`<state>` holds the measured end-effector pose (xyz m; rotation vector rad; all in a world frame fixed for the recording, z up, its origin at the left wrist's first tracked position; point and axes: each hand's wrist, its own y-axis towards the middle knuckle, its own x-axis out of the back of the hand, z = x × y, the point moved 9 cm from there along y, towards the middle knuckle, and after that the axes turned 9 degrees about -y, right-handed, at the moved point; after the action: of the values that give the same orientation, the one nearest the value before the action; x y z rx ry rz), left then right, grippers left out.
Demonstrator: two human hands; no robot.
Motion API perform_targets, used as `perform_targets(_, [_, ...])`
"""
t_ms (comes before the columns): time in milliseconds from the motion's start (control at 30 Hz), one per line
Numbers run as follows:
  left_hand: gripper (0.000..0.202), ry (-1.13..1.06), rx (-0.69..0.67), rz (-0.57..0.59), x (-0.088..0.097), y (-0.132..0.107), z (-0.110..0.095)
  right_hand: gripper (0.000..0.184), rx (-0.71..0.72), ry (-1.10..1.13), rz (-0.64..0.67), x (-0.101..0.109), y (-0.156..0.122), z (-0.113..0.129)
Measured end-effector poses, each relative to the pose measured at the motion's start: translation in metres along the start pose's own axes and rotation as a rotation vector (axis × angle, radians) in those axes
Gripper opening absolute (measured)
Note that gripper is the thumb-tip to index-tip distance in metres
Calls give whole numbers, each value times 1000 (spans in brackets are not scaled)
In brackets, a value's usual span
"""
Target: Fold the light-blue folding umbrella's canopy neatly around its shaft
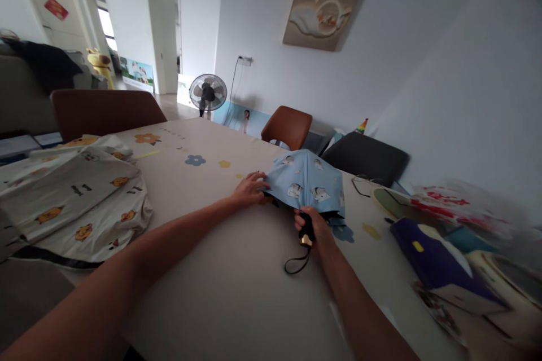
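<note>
A light blue folding umbrella (292, 175) printed with small cartoon animals lies on the table, its canopy loosely folded and its dark underside showing along the near edge. My right hand (317, 228) is closed around its black handle (306, 230), which has a gold-coloured end and a black wrist strap loop hanging from it. At the canopy's left edge, my left hand (249, 188) touches the fabric with its fingers stretched out and apart. A second umbrella, cream with orange cartoon figures (84, 197), spreads over the table's left side, beyond my left forearm.
On the right are glasses (363, 186), a purple tissue pack (440, 265), a red and white plastic bag (457, 203) and a round cream container (508, 276). Brown chairs (108, 113) and a black chair (366, 155) surround the table. A fan (208, 92) stands behind.
</note>
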<state>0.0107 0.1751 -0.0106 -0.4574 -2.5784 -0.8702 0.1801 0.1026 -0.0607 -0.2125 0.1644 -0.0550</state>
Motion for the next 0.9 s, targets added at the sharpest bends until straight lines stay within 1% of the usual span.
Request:
perform_targets(33, [32,-143,74,48,-1,2,7,23,21,7,31,2,2,3])
perform_targets(67, [31,-289,153,56,1,4,14,23,39,15,84,2,3,6])
perform_targets(100, [30,-420,230,17,8,6,22,24,56,27,132,1,3,9])
perform_targets(167, [29,-604,344,-141,29,9,34,25,58,23,203,-1,1,11])
perform_targets(200, [28,-663,368,-213,40,10,37,25,57,15,234,-3,-1,12])
perform_targets(233, [29,-717,372,-255,49,13,37,24,65,5,272,-6,-3,12])
perform_targets(267, [33,-777,359,-266,55,16,34,23,76,-2,301,-10,-6,12])
perform_targets(300, [37,-842,336,-248,60,19,29,23,76,-14,333,-13,-9,11])
perform_targets(400, [45,-1005,268,-130,66,28,10,26,48,-46,396,-20,-15,3])
perform_targets(433, [44,-1030,268,-99,67,30,5,26,36,-52,411,-21,-16,0])
perform_targets(500, [40,-1051,288,-73,70,31,0,27,16,-54,436,-20,-17,-5])
perform_targets(567, [33,-1051,300,-31,73,31,-8,27,18,-41,455,-17,-15,-7])
perform_targets(667, [20,-1016,266,144,77,30,-30,27,50,-30,468,-12,-12,-7])
perform_targets(733, [16,-974,221,241,84,28,-47,28,47,-29,475,-10,-11,-9])
perform_targets(833, [17,-846,163,316,96,24,-66,27,33,-19,468,-10,-11,-11])
perform_targets(900, [17,-726,152,328,101,24,-72,27,30,-26,459,-10,-12,-11])
